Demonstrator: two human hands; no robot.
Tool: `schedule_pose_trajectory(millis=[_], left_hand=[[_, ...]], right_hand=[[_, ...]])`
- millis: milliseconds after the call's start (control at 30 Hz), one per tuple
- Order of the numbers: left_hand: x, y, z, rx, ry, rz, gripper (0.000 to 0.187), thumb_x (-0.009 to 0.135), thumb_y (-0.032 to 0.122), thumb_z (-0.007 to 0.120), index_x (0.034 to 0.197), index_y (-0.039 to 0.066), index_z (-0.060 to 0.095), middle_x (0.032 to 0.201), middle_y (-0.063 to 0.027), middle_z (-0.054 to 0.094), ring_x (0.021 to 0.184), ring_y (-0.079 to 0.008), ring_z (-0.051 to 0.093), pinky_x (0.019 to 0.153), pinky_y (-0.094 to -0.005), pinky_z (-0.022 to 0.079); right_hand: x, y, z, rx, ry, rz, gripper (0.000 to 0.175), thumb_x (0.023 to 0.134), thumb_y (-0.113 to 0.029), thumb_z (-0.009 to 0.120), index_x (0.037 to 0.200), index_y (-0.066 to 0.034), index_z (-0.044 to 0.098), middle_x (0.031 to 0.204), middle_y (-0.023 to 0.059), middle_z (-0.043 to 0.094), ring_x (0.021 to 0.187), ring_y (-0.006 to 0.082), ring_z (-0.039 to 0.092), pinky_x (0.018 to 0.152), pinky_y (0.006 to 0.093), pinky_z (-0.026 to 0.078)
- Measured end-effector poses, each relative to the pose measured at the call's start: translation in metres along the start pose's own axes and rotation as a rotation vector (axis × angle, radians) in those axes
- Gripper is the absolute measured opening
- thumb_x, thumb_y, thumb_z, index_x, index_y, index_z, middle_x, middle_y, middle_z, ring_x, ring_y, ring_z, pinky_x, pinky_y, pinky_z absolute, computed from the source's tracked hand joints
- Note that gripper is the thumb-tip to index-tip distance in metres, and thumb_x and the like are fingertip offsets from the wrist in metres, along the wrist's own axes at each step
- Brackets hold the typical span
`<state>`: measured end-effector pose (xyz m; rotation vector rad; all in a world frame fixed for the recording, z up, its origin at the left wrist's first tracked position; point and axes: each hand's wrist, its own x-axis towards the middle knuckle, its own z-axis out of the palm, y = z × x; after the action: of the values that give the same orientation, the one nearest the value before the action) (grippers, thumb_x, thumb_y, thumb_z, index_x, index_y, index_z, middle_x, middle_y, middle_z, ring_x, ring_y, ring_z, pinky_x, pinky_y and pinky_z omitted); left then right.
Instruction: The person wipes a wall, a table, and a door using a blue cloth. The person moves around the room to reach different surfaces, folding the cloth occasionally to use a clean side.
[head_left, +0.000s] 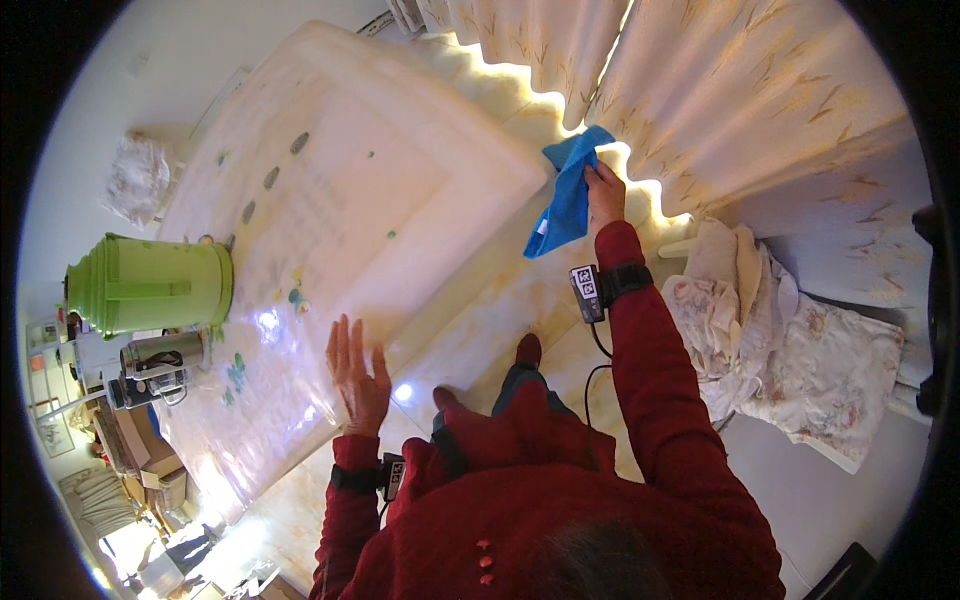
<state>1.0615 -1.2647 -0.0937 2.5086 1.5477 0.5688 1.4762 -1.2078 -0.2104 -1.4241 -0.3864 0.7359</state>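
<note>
A blue cloth (565, 196) with a small white tag hangs from my right hand (606, 191), which grips it past the table's right corner, over the tiled floor. My left hand (360, 379) is at the near edge of the table (420, 187), palm down, fingers extended and slightly apart, with nothing in it. Whether it touches the surface I cannot tell. A pale, patterned cover under shiny clear plastic lies over the tabletop. At the table's left side stands a large green plastic container (161, 286), with a metal flask (161, 354) and a clear glass mug (171, 384) beside it.
Light curtains (720, 97) with a leaf pattern hang to the floor at the upper right. A chair with piled fabric and a floral cover (825, 367) stands at the right. Another covered chair (139, 180) is beyond the table. Cardboard boxes (146, 442) sit at lower left.
</note>
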Motion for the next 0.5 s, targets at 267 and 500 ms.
schedule_pose_trajectory(millis=[267, 500], left_hand=[[0.038, 0.068, 0.035, -0.085, -0.129, 0.142, 0.051, 0.077, 0.008, 0.062, 0.124, 0.002, 0.045, 0.136, -0.0188, 0.036, 0.127, -0.039, 0.03, 0.101, -0.0476, 0.028], [0.082, 0.099, 0.058, -0.188, -0.091, 0.201, 0.048, 0.078, 0.009, 0.06, 0.122, 0.0, 0.046, 0.135, -0.0188, 0.036, 0.128, -0.0384, 0.028, 0.102, -0.0474, 0.028]], right_hand=[[0.02, -0.036, 0.046, -0.534, -0.391, -0.304, 0.026, 0.084, -0.022, 0.05, 0.098, -0.0037, 0.061, 0.084, 0.0207, 0.062, 0.077, 0.0332, 0.061, 0.071, 0.0362, 0.046], [-0.004, -0.024, -0.005, -0.305, -0.367, 0.23, 0.025, 0.085, -0.017, 0.053, 0.099, 0.0018, 0.062, 0.076, 0.0008, 0.06, 0.067, 0.0085, 0.052, 0.062, 0.0244, 0.044]])
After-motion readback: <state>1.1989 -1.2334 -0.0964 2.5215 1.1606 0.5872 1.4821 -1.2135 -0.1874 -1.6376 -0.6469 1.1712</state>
